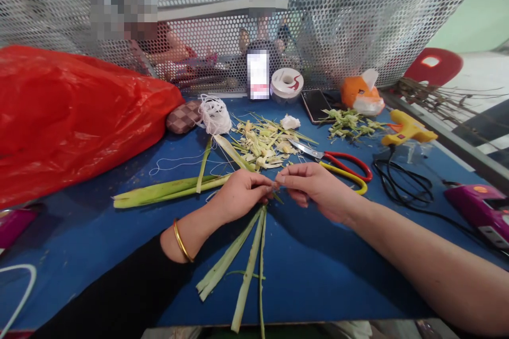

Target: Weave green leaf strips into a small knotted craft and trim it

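My left hand [247,192], with a gold bangle at the wrist, is closed in a pinch around the gathered ends of several long green leaf strips [249,270], which fan out toward the front of the table. Against its fingertips, my right hand [312,185] pinches at the same spot; what sits between its fingers is too small to make out. Left of the hands lies a longer folded green leaf [159,190]. Just beyond are pale leaf trimmings [264,140] and scissors [344,164] with one red and one yellow handle.
A red plastic bag [79,122] bulks at the left. White string [214,115], a ribbon spool [287,83], a lit phone [258,74] and a dark phone [315,105] line the back. A yellow glue gun [409,128], its black cord and a purple power strip [479,209] are right.
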Demonstrator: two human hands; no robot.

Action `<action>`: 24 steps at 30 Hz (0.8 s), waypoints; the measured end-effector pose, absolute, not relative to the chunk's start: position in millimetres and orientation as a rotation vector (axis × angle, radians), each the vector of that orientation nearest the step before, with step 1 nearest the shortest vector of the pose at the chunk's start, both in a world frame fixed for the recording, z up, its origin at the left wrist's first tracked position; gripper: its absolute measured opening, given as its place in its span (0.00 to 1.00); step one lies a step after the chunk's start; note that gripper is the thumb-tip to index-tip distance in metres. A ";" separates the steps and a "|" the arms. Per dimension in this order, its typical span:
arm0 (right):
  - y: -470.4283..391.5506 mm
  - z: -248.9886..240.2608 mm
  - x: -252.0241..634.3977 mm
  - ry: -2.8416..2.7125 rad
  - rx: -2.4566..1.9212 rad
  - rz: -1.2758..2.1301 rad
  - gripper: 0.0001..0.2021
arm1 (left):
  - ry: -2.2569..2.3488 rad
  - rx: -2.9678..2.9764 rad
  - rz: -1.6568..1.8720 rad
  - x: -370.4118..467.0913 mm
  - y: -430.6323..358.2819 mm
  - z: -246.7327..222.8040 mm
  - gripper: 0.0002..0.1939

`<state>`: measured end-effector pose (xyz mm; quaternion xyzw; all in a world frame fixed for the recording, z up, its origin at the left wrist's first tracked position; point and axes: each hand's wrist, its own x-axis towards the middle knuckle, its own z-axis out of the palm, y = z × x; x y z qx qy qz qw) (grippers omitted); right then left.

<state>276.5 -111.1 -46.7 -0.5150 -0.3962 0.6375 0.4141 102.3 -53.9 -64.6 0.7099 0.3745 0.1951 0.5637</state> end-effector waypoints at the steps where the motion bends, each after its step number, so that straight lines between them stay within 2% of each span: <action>1: -111.0 -46.8 275.7 -0.971 -1.289 1.608 0.11 | 0.870 1.690 0.450 102.0 -53.8 -64.5 0.09; 7: -111.9 -48.0 273.3 -0.857 -1.256 1.670 0.11 | 0.844 1.924 0.386 101.7 -54.0 -61.0 0.14; 12: -113.1 -48.8 274.1 -0.855 -1.149 1.690 0.10 | 0.835 1.975 0.392 102.3 -55.5 -61.7 0.11; 14: -111.2 -49.2 276.3 -0.937 -1.097 1.560 0.13 | 0.874 1.889 0.405 102.4 -55.3 -64.0 0.11; 16: -108.1 -50.1 279.9 -1.102 -1.127 1.270 0.16 | 0.903 1.789 0.413 102.6 -54.6 -65.6 0.10; 19: -104.5 -52.6 285.9 -1.411 -1.369 0.797 0.09 | 0.933 1.655 0.391 103.3 -53.5 -64.4 0.09; 21: -104.6 -54.8 287.7 -1.599 -1.522 0.752 0.07 | 0.949 1.576 0.384 104.0 -53.2 -62.0 0.08; 24: -107.4 -58.7 285.5 -1.715 -1.650 0.935 0.10 | 0.949 1.485 0.401 104.8 -53.0 -59.4 0.07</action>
